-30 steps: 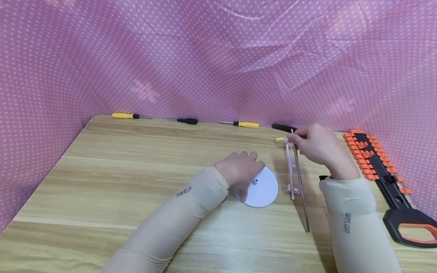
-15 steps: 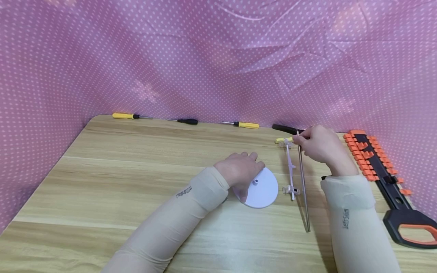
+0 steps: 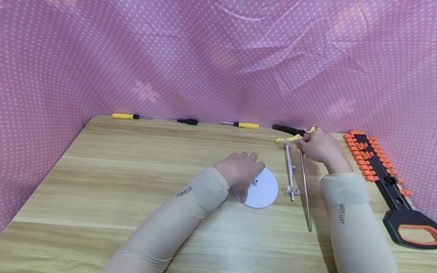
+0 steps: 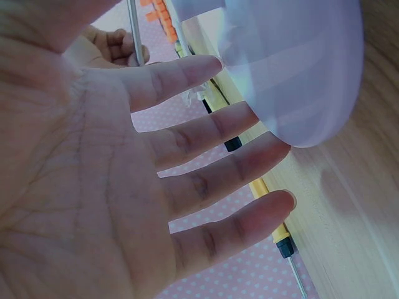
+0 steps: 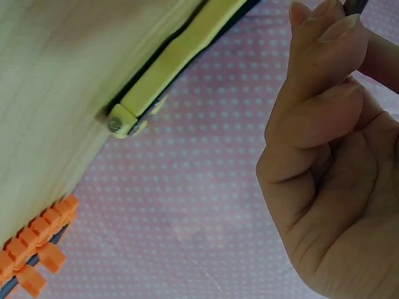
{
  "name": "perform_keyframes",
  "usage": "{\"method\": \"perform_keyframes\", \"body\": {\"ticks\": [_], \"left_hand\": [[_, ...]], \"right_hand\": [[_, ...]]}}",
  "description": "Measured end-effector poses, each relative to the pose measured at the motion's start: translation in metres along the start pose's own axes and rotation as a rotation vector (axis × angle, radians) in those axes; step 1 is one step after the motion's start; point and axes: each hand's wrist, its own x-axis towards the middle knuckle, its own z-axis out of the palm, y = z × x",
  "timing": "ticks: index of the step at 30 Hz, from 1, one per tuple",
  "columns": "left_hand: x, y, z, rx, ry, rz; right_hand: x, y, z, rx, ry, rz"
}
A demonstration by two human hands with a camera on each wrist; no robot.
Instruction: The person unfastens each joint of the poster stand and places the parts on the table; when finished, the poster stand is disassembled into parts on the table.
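A white disc [image 3: 264, 191] with a short central stub faces up. My left hand [image 3: 239, 170] holds it across its left side, thumb at the near edge and fingers at the far edge. In the left wrist view, some fingertips touch the disc's rim [image 4: 340, 121]. My right hand [image 3: 321, 149] pinches a thin metal rod [image 3: 305, 185] near its far end; the rod slants toward me. Just left of the rod lies a pale plastic bar [image 3: 290, 170] with clear clips [image 3: 291, 190]. Beyond the right fingers is a yellow-and-black hand tool [image 3: 288, 130], partly hidden.
Along the back edge lie two yellow-handled screwdrivers [image 3: 123, 116] [image 3: 248, 125] and a black-handled one [image 3: 187, 121]. At the right, a black rack with orange clips [image 3: 370, 153] ends in a large handle [image 3: 390, 222]. Pink dotted cloth [image 3: 205, 68] hangs around the wooden table [image 3: 119, 182].
My right hand has shifted slightly right with the rod, moving it away from the plastic bar and uncovering more of the yellow-and-black tool. My left hand and the disc have stayed put.
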Motion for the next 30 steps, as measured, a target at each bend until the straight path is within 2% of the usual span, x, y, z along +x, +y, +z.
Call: {"method": "perform_keyframes", "body": {"ticks": [11,30], "left_hand": [[0.000,-0.001,0.000,0.000,0.001,0.006],[-0.001,0.000,0.000,-0.003,0.002,0.002]], "right_hand": [[0.006,0.009,0.006,-0.020,-0.052,0.019],[0.016,0.025,0.019,-0.012,-0.065,0.054]]}}
